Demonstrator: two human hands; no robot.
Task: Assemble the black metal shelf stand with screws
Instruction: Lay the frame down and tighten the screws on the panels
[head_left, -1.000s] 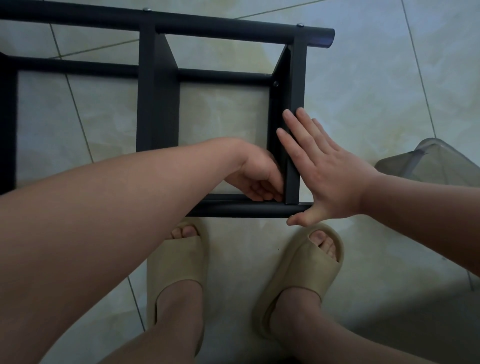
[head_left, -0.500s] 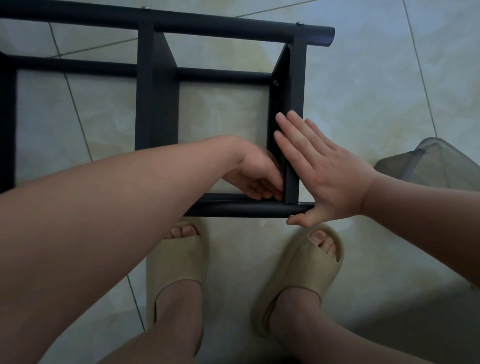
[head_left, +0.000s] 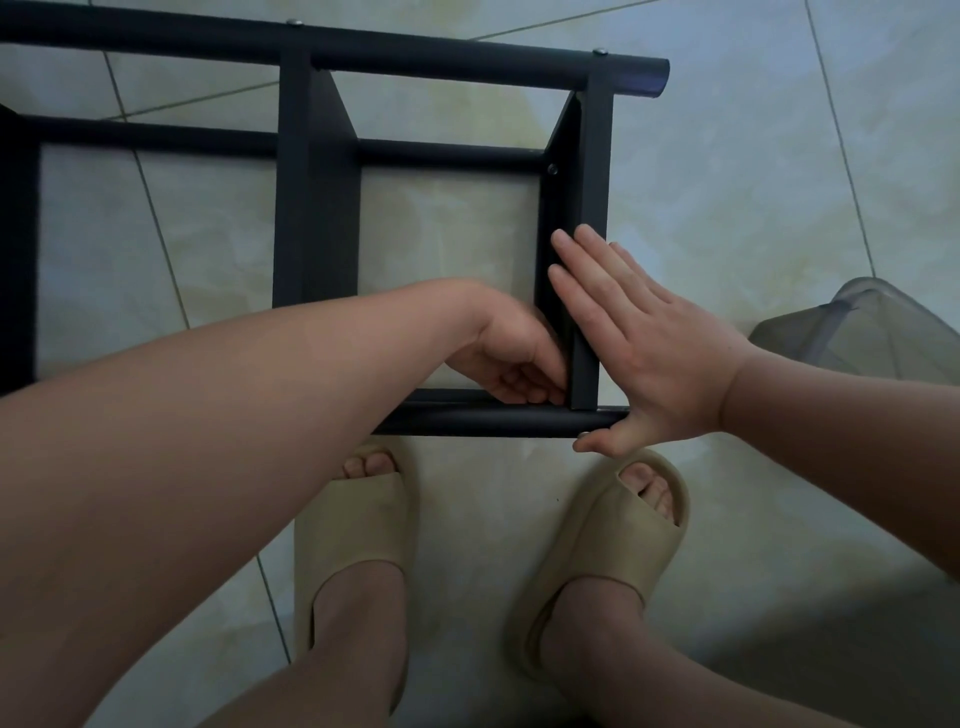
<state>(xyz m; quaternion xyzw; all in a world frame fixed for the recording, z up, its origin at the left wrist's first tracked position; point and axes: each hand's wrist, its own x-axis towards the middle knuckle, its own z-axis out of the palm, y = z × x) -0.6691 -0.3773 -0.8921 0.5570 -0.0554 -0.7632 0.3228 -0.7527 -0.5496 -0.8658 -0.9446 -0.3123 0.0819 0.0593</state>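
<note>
The black metal shelf stand (head_left: 317, 208) stands on the tiled floor below me, seen from above. My right hand (head_left: 644, 343) lies flat with straight fingers against the outer face of its right upright bar (head_left: 592, 208), thumb under the end of the near tube (head_left: 493, 421). My left hand (head_left: 514, 364) reaches inside the frame to the near right corner, fingers curled against the inner side of that bar; what they hold is hidden. Screw heads (head_left: 600, 52) show on the far tube and on the bar's inner face.
My two feet in beige slides (head_left: 358, 525) stand just in front of the near tube. A translucent grey plastic bin (head_left: 862, 332) sits on the floor at the right. Pale floor tiles lie all round the frame.
My right hand has slid slightly down and left along the upright bar. My left hand stays at the inner corner with little visible movement.
</note>
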